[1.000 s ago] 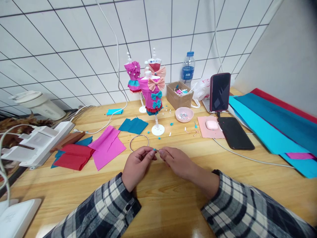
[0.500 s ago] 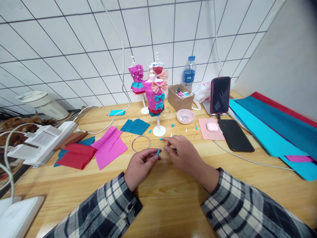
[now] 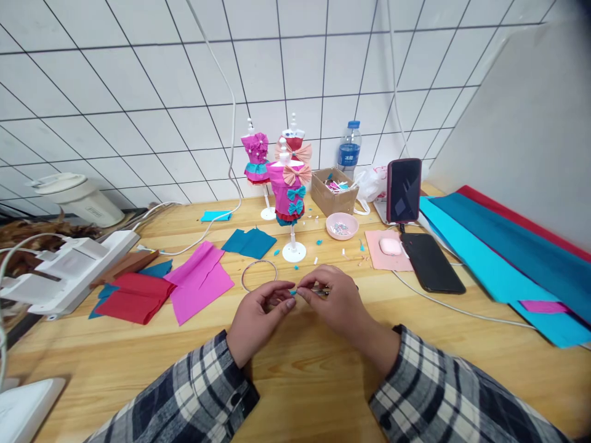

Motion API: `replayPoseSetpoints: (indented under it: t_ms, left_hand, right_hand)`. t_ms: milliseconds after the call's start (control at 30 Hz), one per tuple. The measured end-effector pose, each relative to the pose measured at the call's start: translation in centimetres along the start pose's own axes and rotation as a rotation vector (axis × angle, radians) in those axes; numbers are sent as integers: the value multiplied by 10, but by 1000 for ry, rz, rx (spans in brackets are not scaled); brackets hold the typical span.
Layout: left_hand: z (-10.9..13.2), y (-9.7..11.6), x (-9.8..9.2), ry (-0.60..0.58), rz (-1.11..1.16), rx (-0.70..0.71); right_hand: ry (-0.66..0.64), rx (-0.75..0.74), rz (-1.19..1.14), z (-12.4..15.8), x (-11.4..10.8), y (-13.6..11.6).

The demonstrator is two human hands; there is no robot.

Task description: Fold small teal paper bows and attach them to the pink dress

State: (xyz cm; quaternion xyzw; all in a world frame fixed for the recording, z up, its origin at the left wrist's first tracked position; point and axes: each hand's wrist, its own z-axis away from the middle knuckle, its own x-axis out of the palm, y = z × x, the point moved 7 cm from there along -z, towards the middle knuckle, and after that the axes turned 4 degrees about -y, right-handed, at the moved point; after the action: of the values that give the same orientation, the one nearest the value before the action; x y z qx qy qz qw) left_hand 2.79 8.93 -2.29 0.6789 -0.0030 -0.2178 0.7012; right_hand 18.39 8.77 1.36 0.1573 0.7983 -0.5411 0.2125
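Observation:
My left hand [image 3: 258,317] is closed in a pinch on a small blue paper piece [image 3: 293,293], mostly hidden by fingertips. Thumb and forefinger of my right hand [image 3: 339,301] meet at the same piece. Tucked under the right fingers is a slim metal tool [image 3: 321,290] whose kind I cannot make out. A thin metal ring [image 3: 259,275] lies on the table just beyond my left hand. Behind both hands stands a small dress form [image 3: 286,184] in a magenta paper dress with peach and blue bows.
Two more dressed forms stand behind, one in magenta [image 3: 255,151]. A pink bowl [image 3: 342,226] of beads and a cardboard box [image 3: 333,192] sit to their right. Crepe paper sheets [image 3: 201,283] lie left. Phones [image 3: 434,263], cables and large paper sheets [image 3: 498,258] occupy the right.
My right hand has drawn back from a blue scrap on the table, and its fingertips now meet the piece in my left hand. The view has tilted slightly upward.

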Motion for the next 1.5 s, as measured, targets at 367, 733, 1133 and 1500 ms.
replayPoseSetpoints:
  t_ms: [367,733,1133,1500]
  left_hand:
    - [2,-1,-5,64,-77,-36]
    - [4,-1,-2,43,-31,7]
    - [8,25,-1,97,-292,215]
    - [8,30,16,-60,-688,285]
  right_hand:
    - [-55,83,49,-8,-4,14]
    - [166,538,824,-20,-142,102]
    - [-195,-41,672,-36,-2,22]
    - [-225,-57,589,-40,18,22]
